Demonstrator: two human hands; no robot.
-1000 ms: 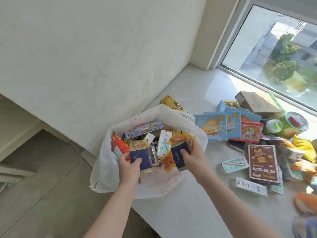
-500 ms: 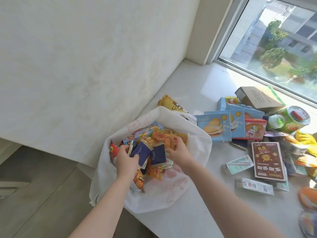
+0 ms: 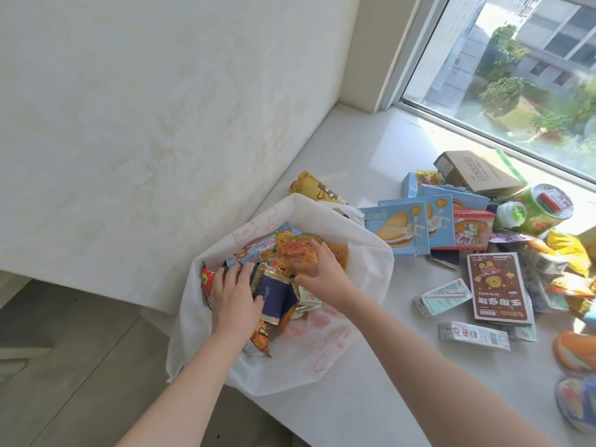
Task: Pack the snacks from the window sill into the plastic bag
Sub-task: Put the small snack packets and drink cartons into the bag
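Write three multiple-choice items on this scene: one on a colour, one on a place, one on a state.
1. The bag is: A white; B black; C green.
2. The brown box lies: A in the bag; B on the sill, right of the bag; C on the floor.
3. The left hand and right hand: A rest with straight fingers on the snacks in the bag; B lift the bag by its handles; C hold the brown box.

Key: 1 A, its wall shows white with faint pink print. 2 B, it lies flat on the sill among other packs. 3 A, both lie over the bag's mouth with fingers spread, gripping nothing.
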